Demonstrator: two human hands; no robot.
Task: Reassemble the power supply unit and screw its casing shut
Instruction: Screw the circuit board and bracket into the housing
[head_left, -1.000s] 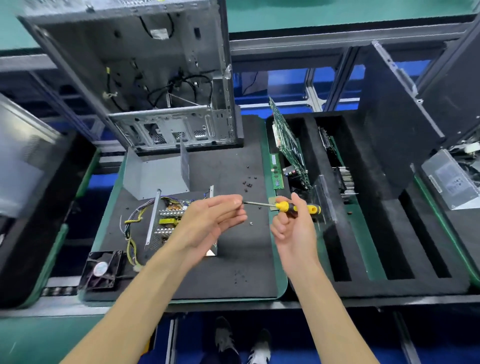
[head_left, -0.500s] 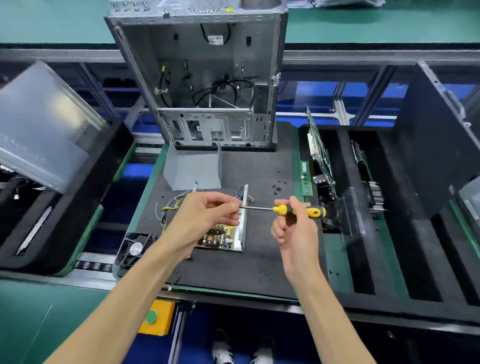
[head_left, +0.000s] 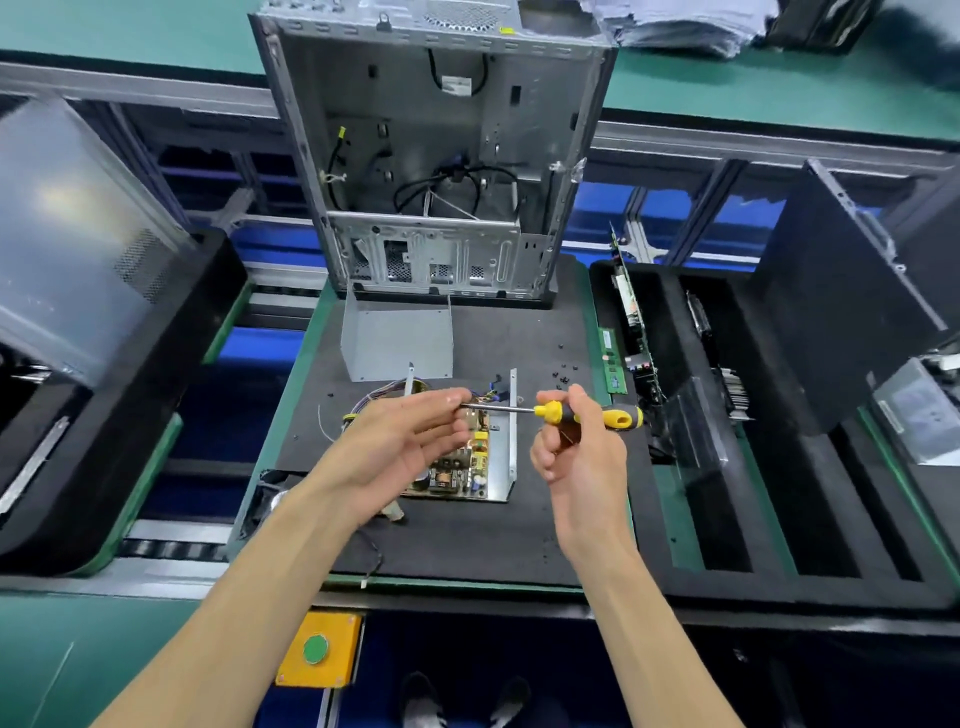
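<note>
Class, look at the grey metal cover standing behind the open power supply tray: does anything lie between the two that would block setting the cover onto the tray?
Nothing visible on the mat between cover and tray. But both hands and the screwdriver hover above the tray.

Head-worn camera, steeply downward over the workbench (head_left: 467, 545) (close, wide-angle).

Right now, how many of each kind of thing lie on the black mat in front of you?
Open power supply base: 1
Grey metal cover: 1
Computer case: 1
Loose dark screws: about 5; too small for an exact count
Total: about 8
</note>
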